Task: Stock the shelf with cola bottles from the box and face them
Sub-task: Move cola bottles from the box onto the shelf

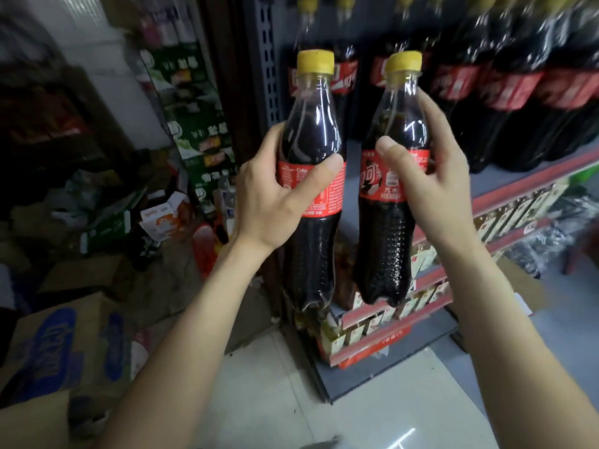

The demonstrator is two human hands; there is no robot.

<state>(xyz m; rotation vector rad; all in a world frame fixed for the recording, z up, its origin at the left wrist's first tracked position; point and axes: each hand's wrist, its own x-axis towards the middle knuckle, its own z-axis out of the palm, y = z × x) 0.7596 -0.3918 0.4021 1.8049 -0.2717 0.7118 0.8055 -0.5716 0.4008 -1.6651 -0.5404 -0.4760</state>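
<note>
- Now, beyond both hands I see the grey shelf (pixel 505 179), big cola bottles crowding its right, bare board at left.
- My left hand (pixel 272 192) wraps one cola bottle (pixel 311 176); my right hand (pixel 431 170) clasps its twin (pixel 389 196).
- I judge this mid-carry; next, stand both upright there, labels forward.

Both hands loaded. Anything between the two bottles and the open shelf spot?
Nothing visible. The left hand and right hand hold each cola bottle upright before the bare shelf gap; larger stocked bottles stand right of it.
</note>
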